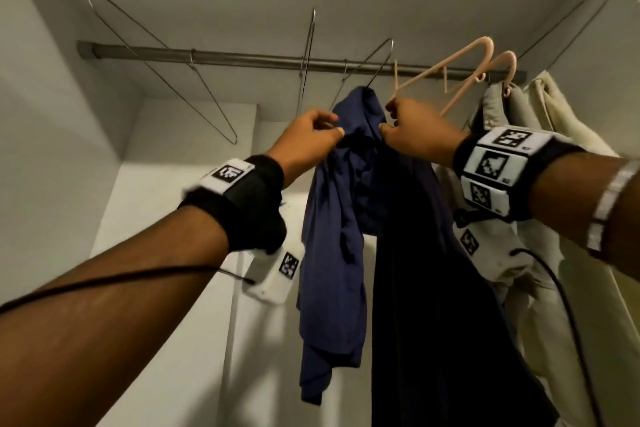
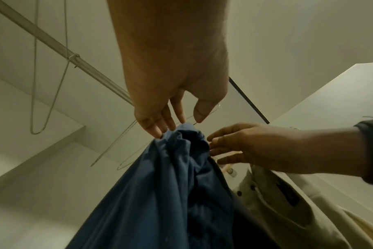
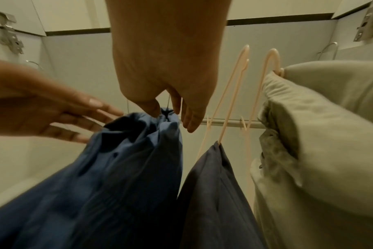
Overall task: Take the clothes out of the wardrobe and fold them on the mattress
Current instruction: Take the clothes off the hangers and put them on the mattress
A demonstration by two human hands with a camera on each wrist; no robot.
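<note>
A blue shirt (image 1: 332,218) hangs bunched on a thin wire hanger (image 1: 377,62) from the wardrobe rail (image 1: 242,57). My left hand (image 1: 322,132) lies against the shirt's top from the left, its straight fingers (image 2: 160,129) touching the cloth (image 2: 160,193). From the right, my right hand (image 1: 391,128) pinches the collar between thumb (image 3: 151,107) and forefinger, at the top of the shirt (image 3: 117,168). In the left wrist view the right hand (image 2: 215,146) reaches in at the same spot.
A dark garment (image 1: 415,288) hangs just right of the shirt on a peach plastic hanger (image 1: 450,73). Cream clothes (image 1: 554,107) fill the right end of the rail. Bare wire hangers (image 1: 156,62) hang to the left. White wardrobe walls (image 1: 69,114) close in around.
</note>
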